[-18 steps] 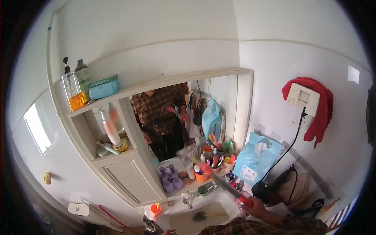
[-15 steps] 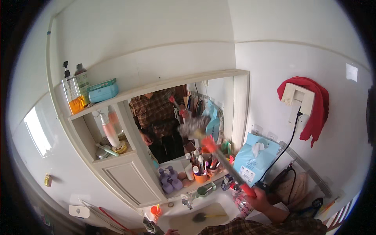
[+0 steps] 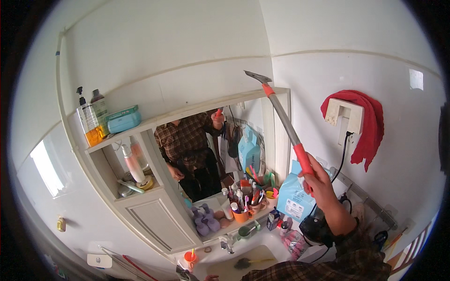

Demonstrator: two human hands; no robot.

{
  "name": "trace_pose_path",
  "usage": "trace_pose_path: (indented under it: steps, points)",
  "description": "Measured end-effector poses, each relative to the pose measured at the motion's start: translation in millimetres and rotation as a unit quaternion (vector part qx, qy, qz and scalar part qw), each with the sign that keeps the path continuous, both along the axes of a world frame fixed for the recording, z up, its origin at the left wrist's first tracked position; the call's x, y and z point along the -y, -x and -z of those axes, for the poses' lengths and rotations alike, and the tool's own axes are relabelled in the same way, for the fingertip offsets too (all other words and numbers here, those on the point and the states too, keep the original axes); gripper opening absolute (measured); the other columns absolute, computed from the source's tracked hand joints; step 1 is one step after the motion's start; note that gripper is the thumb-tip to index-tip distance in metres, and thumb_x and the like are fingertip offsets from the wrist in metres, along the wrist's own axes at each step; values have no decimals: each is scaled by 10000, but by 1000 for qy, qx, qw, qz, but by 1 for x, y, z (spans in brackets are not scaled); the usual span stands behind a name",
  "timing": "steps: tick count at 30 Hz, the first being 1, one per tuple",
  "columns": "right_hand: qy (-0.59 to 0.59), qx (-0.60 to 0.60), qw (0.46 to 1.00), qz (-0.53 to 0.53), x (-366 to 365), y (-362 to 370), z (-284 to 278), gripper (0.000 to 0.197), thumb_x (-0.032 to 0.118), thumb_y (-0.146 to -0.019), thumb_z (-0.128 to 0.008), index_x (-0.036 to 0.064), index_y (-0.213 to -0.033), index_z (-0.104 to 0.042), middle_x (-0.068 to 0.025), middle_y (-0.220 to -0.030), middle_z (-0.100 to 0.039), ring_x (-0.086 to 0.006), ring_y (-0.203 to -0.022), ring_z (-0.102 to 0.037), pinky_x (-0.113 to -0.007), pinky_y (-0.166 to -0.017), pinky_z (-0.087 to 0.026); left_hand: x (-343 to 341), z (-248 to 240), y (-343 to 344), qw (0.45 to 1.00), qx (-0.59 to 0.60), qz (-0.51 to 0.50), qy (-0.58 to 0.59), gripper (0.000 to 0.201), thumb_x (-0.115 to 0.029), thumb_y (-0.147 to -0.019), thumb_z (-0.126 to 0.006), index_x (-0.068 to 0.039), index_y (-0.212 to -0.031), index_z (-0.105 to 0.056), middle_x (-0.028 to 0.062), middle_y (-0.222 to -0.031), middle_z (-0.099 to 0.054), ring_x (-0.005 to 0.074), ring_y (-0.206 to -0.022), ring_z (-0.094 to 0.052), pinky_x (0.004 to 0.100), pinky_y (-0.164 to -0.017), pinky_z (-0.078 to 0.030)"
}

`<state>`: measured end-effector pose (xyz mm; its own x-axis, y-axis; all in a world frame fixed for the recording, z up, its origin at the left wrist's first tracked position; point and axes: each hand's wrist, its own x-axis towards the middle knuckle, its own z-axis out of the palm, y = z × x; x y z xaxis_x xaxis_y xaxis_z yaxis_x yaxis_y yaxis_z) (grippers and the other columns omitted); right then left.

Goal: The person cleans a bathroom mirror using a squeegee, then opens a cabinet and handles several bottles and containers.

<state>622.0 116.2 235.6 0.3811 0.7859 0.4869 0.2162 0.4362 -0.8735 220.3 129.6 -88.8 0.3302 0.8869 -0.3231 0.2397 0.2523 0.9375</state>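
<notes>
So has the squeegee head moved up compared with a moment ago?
Yes. The squeegee in the right hand has swung upward: its head was low by the orange cup and now reaches the mirror's top corner.

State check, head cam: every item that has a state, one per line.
right hand: raised, gripping the squeegee
squeegee: held tilted, blade at the top corner of the mirror
left hand: out of view
mirror: shows the person's reflection
red towel: draped over the wall box
cabinet door: closed
black cord: plugged in below the box
</notes>
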Motion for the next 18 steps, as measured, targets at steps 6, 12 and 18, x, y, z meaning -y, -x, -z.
trace_pose_path:
  steps: [6,12,18]
  points:
    - [-40,-232,948,-212,-42,50,-49,551,129,-824,-420,180,-1340,-236,-30,-915,-469,-68,-551,-365,-193,-483,-311,2,-19,-10,999,33,-18,39,321,-194,-821,-534,-77,-1113,-471,78,-764,-624,128,-612,-549,275,-531,-468]
    - [-96,-222,914,-325,-79,108,-80,625,149,-852,-448,197,-1361,-89,-101,-925,-502,-166,-663,-527,-327,-611,-461,-43,-164,-15,918,-255,-57,-298,164,-87,-858,-458,31,-928,-548,71,-733,-590,118,-669,-514,250,-596,-422]
    - [-151,-192,914,-325,-100,147,-86,735,209,-850,-519,158,-1356,12,-53,-891,-476,-109,-775,-496,-293,-657,-479,-54,-394,-73,676,-181,-10,-714,499,-8,-698,-516,31,-1185,-413,212,-1036,-481,341,-892,-502,381,-756,-424]
